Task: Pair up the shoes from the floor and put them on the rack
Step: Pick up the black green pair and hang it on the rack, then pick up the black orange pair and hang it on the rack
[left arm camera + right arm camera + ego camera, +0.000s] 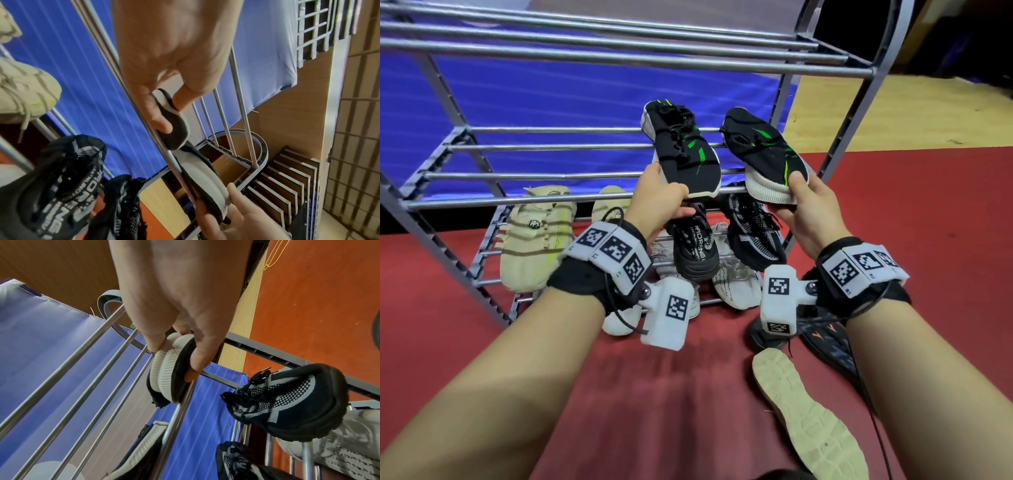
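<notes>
Black green-streaked shoes point(688, 150), white soles, on rack point(585, 176).

We read little here. On the tongue of the black mesh shoe point(695, 246) on the rack's lower shelf, large white letters run lengthwise, roughly "PRORENG"; the left wrist view point(59, 191) shows the same print partly, with a smaller line beside it too blurred for us to make out. The beige shoe point(536, 236) bears a small dark logo patch we cannot decipher
</notes>
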